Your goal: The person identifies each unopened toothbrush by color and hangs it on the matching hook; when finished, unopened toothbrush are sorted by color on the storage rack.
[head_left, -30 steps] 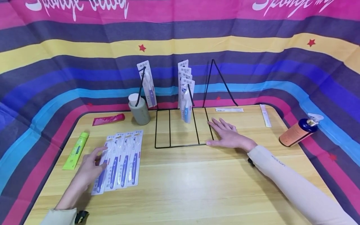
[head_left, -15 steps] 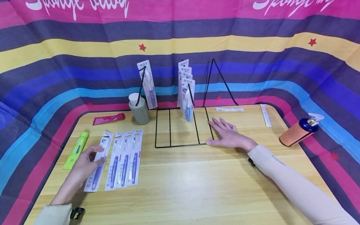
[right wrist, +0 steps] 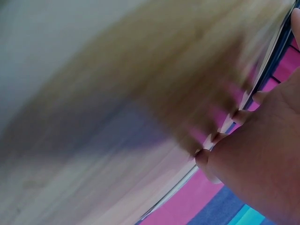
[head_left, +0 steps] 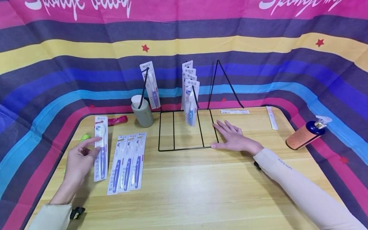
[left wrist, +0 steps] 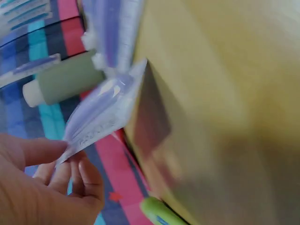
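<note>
My left hand pinches a packaged purple toothbrush by its left edge, between thumb and fingers. In the left wrist view the toothbrush pack is raised above the table, its shadow falling on the wood. Three more purple toothbrush packs lie side by side just to its right. My right hand rests with straight, spread fingers at the right side of a black wire rack. From the rack's middle hook hang several toothbrush packs; one purple pack hangs on the left hook. The right hook holds nothing.
A grey-green bottle stands by the rack's left side. The pink tube and green tube are partly covered by the held pack and hand. An orange pump bottle and two slim packs, one white-pink, are at right.
My left hand has drawn the leftmost toothbrush pack away from the row, then lifted it upright and toward the back. My right hand stays in place on the rack.
</note>
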The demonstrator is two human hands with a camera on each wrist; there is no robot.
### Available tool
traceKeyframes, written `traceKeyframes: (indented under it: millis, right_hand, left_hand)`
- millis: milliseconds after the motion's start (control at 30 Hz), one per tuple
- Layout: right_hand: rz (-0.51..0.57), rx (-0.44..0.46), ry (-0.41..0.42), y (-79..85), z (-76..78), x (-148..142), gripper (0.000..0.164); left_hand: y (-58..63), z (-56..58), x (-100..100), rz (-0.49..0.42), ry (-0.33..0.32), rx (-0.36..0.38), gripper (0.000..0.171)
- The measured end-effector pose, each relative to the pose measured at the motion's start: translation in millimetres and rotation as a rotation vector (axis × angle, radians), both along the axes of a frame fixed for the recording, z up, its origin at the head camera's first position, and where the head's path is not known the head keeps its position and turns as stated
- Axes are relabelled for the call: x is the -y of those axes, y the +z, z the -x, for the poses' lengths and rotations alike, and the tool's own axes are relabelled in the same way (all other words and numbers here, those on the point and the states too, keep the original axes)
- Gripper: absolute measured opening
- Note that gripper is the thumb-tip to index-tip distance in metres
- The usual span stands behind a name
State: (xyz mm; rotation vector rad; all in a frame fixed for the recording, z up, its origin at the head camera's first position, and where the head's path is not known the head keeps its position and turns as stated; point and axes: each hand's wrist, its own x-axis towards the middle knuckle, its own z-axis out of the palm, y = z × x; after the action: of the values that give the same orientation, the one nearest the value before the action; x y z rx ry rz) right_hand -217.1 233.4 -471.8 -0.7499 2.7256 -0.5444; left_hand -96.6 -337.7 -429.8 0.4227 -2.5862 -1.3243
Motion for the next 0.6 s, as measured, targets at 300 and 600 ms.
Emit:
traceKeyframes:
  millis: [300, 600]
  right_hand:
    - [-0.001, 0.005, -0.008, 1.5, -0.5, 1.2, 0.108]
    - [-0.002, 0.007, -0.005, 2.0, -1.1, 1.7, 0.108]
  left_hand:
    - [34.1, 1.5, -45.6, -0.208, -0.077, -0.376, 0.033]
    - [49.9, -7.4, -88.5, -0.518, -0.379, -0.612, 0.031]
